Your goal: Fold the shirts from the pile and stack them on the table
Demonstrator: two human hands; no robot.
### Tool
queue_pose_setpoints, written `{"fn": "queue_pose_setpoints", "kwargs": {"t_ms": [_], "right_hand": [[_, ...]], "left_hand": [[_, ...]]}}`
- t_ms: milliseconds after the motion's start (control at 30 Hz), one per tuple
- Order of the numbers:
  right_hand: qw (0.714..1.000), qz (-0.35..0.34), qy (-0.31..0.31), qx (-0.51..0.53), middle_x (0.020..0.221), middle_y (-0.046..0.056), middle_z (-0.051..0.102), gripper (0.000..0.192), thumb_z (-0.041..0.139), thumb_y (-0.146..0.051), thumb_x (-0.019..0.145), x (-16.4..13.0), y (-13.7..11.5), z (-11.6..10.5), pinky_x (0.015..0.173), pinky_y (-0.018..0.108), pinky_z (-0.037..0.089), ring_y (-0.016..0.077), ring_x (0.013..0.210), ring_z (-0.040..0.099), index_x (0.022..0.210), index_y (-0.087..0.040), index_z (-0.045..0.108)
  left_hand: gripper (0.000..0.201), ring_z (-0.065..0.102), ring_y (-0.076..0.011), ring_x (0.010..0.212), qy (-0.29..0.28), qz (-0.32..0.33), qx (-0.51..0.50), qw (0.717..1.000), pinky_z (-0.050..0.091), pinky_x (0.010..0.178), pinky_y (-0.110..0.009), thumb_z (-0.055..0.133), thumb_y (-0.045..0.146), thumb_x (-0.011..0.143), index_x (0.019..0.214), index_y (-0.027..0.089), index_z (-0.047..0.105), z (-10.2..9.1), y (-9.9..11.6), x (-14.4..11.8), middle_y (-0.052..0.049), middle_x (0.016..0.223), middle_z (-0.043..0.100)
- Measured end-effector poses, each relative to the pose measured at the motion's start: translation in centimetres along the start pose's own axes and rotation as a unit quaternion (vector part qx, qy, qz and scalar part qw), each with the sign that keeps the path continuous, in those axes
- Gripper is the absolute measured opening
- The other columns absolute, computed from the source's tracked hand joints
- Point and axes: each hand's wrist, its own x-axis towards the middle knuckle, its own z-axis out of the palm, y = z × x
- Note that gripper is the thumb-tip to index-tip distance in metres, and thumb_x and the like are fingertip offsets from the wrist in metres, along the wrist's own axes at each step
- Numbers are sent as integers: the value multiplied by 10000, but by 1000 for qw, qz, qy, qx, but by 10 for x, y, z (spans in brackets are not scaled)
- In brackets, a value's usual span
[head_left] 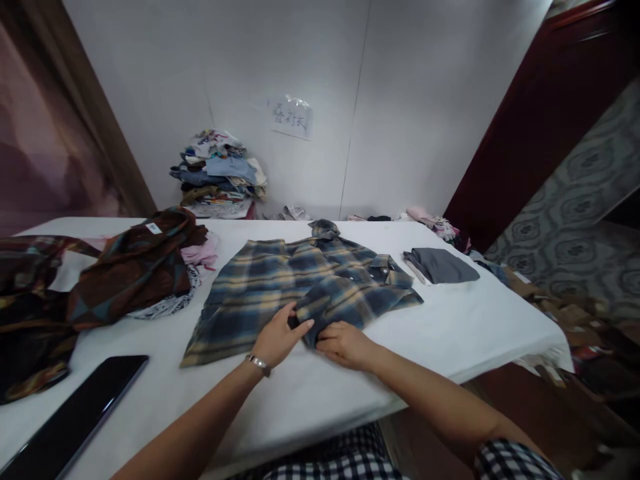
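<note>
Plaid shirt [270, 280], one: on bench [470, 327], longer span crosswise, extending away from left hand [280, 338] (thumb and finger parted on its near edge) and right hand [346, 343] (equally close, pinching a fold).

Plaid shirt [265, 283] — one, near edge pinched in right hand [347, 345], left hand [278, 337] touching alongside; folded grey garment [443, 265] beyond right hand; phone [75, 417] — left of left hand.
</note>
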Motion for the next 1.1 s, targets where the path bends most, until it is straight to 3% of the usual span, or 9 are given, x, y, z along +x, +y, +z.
{"fn": "queue_pose_setpoints", "kwargs": {"t_ms": [133,267,333,500,667,767,900,1000,1100], "right_hand": [[988,78,101,83,966,63,694,311,364,-291,975,0,1,-3,809,285,465,155,901,608,943,-199,660],[985,56,115,119,1097,88,683,281,462,-335,941,-3,0,-2,939,317,451,174,1039,607,1079,-182,654],[985,52,115,114,1177,100,656,318,509,-308,911,-13,5,-3,1011,361,409,193,1128,573,1183,-180,613],[972,213,102,-10,1404,144,478,609,514,-93,757,-60,49,-12,1070,517,310,288,1333,380,1360,-169,478],[914,380,109,-92,1391,155,491,626,491,-77,736,-100,101,-18,1065,493,335,291,1306,418,1361,-125,479],[899,407,118,-110,1337,138,550,541,480,-102,772,-114,118,-19,1066,478,347,283,1273,462,1309,-128,539],[904,392,123,-116,1304,133,579,442,468,-178,842,-125,123,-17,1050,463,377,280,1244,498,1266,-139,584],[903,394,115,-126,1289,129,592,403,466,-185,848,-128,123,-20,1034,469,389,286,1222,519,1217,-158,625],[909,383,101,-127,1269,115,609,405,449,-166,845,-129,125,-28,1026,452,395,268,1202,538,1207,-168,632]], "left_hand": [[600,632,-202,748,15,4,36,999,438,650,-298,623,491,737,1236,173,525,13,12,3,-111,1018,665],[207,584,-161,617,-1,-43,-121,992,422,568,-255,644,370,703,805,197,592,22,14,17,11,616,590],[213,568,-141,586,13,-53,-226,973,439,547,-244,646,379,682,733,201,540,19,17,24,33,597,566],[330,613,-125,621,30,-44,-479,876,516,615,-275,688,351,627,855,207,498,-17,49,37,31,727,633],[283,619,-119,590,27,13,-537,843,522,585,-263,619,173,612,835,212,451,-55,73,65,47,689,611],[266,576,-99,563,67,0,-533,843,510,587,-238,567,71,538,729,198,431,-67,56,83,71,610,535],[228,539,-96,571,138,-160,-532,820,513,647,-251,514,38,505,648,192,425,-71,1,80,61,580,498],[165,592,-149,650,129,-220,-532,807,539,697,-334,546,81,560,653,191,463,-69,-35,63,3,640,559],[126,640,-179,737,124,-246,-464,842,555,709,-353,616,201,671,768,183,536,-67,-51,56,-53,764,626]]}}
